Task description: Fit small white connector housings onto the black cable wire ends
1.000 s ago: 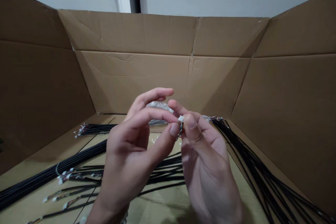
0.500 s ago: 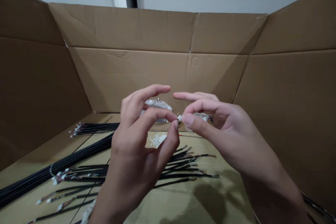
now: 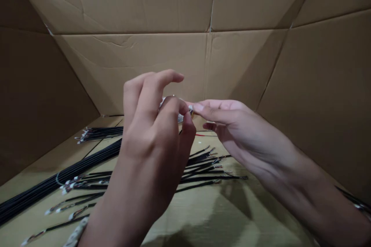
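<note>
Between the thumb and fingers of my right hand (image 3: 232, 117) is a small white connector (image 3: 190, 107). Thin coloured wires (image 3: 192, 114), some yellowish, run beside it. My left hand (image 3: 153, 131) pinches at these wires with thumb and index finger, right against the connector, its other fingers raised and curved. The fingertips hide most of what lies in the pinch. Both hands are held up above several black cables (image 3: 199, 179) with bare wire ends, spread over the cardboard surface. Behind the left fingers shows part of a clear plastic bag (image 3: 180, 118).
A thick bundle of black cables (image 3: 87, 166), tied with a band, lies at left. Behind it is a smaller cable bundle (image 3: 106, 132) with white connectors. Cardboard walls (image 3: 130, 58) stand at the back and both sides. More dark cable (image 3: 348, 197) lies at far right.
The view has tipped downward. My right hand has turned, its fingers now reaching behind the connector. My left hand has turned too and now covers the pile of small white pieces.
</note>
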`<state>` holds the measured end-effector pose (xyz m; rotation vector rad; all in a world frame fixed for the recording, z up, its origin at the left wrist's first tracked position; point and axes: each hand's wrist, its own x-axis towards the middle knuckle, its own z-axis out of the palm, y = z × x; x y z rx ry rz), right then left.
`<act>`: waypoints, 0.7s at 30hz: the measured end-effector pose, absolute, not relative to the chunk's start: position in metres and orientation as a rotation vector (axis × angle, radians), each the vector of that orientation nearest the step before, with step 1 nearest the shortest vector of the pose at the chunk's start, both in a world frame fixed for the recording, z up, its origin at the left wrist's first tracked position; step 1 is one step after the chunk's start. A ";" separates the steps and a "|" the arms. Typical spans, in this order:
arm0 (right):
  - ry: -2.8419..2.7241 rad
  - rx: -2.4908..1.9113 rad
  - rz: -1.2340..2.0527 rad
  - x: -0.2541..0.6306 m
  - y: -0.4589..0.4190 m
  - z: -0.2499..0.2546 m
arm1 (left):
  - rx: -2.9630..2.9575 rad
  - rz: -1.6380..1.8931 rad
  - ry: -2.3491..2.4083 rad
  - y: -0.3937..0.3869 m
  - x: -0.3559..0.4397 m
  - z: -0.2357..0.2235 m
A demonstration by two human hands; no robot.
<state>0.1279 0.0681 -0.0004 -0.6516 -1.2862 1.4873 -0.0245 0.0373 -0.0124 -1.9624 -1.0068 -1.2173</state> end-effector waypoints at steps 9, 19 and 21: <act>-1.243 -0.616 1.548 0.123 0.071 -0.005 | -2.069 -1.163 -1.117 0.038 -0.022 -0.007; -1.341 -0.591 1.551 0.128 0.077 -0.009 | -2.220 -1.364 -1.239 0.037 -0.025 -0.008; -1.345 -0.623 1.518 0.127 0.076 -0.009 | -2.211 -1.325 -1.233 0.038 -0.025 -0.009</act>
